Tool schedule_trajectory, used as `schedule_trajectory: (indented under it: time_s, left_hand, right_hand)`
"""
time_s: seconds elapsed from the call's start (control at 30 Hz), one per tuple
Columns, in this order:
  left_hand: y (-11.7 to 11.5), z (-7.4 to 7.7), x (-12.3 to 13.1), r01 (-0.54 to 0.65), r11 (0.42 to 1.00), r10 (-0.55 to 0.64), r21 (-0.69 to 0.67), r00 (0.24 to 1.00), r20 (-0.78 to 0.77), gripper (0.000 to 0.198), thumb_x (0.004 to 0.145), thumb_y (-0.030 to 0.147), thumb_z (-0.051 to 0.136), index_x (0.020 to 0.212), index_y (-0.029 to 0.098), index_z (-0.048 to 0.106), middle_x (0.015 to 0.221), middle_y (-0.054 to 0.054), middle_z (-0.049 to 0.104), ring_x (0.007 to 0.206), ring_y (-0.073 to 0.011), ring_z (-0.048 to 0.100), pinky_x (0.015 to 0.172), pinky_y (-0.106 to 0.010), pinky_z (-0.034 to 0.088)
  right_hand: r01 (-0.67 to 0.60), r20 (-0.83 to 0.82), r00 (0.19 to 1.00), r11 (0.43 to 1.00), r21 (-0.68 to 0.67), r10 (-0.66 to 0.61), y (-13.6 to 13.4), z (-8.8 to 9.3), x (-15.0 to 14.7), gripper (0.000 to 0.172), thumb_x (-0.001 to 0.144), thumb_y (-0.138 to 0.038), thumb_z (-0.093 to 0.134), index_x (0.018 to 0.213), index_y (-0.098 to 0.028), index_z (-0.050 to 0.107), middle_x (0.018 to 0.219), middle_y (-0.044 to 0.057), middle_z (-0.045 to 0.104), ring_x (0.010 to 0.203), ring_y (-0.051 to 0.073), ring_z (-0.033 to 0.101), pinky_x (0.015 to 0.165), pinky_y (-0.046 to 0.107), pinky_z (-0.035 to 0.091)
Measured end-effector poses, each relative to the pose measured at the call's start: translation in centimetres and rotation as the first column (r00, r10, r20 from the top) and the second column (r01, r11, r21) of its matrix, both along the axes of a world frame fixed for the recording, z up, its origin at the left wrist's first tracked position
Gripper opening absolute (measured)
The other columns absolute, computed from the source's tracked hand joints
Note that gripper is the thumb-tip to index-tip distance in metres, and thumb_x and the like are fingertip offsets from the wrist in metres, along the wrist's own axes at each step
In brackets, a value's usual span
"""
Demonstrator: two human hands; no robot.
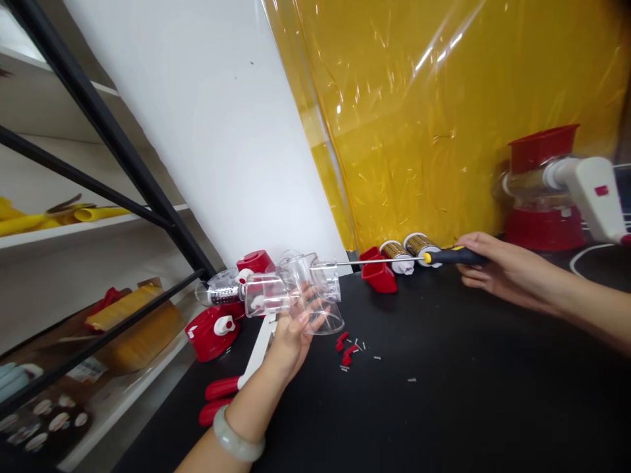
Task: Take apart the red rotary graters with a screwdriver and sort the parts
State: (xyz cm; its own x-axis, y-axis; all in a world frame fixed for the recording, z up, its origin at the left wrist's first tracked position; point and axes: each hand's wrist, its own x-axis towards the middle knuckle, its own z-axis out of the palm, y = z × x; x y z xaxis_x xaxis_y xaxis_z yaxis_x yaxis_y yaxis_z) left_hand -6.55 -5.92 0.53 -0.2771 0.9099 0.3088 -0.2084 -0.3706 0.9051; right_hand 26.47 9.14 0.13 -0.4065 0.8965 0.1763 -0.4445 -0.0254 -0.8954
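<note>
My left hand (296,335) is closed around a clear plastic grater housing (266,293), held above the black table. In my right hand (497,266) is a screwdriver (456,256) with a black and yellow handle. Its long shaft points left, level, and the tip reaches the right end of the housing; I cannot tell whether it sits on a screw. Below the housing, several small screws (363,345) and small red clips (348,355) lie on the table.
Grater drums (397,255) and a red hopper (379,270) stand along the back edge. A red and white rotary grater (545,190) is at the right. Red bases (211,335) and red-handled cranks (221,387) lie left. A black-framed shelf (98,131) borders the table.
</note>
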Motion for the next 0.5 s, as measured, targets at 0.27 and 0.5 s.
schedule_trajectory:
  time_s: [0.27,0.5]
  left_hand:
    - [-0.1,-0.1,-0.1,0.008,1.000,-0.007,0.023,0.999,-0.049,0.062,0.059,0.038,0.084,0.116,0.028,0.061,0.124,-0.006,0.058,0.109,-0.0229,0.058,0.098,-0.044,0.049]
    - [0.0,0.1,0.0,-0.012,1.000,0.014,0.028,0.998,-0.066,0.065,0.058,0.039,0.083,0.117,0.028,0.060,0.126,-0.008,0.056,0.111,-0.0250,0.057,0.099,-0.046,0.048]
  right_hand:
    - [-0.087,-0.005,0.996,0.982,-0.170,0.087,0.4,-0.7,0.0,0.039,0.087,-0.059,0.051,0.083,-0.022,0.062,0.059,0.002,0.057,0.050,0.014,0.051,0.047,0.025,0.047]
    - [-0.036,0.073,0.997,0.998,-0.056,0.040,0.5,-0.9,-0.3,0.030,0.075,-0.046,0.075,0.079,-0.021,0.060,0.055,-0.005,0.047,0.045,0.007,0.040,0.043,0.017,0.038]
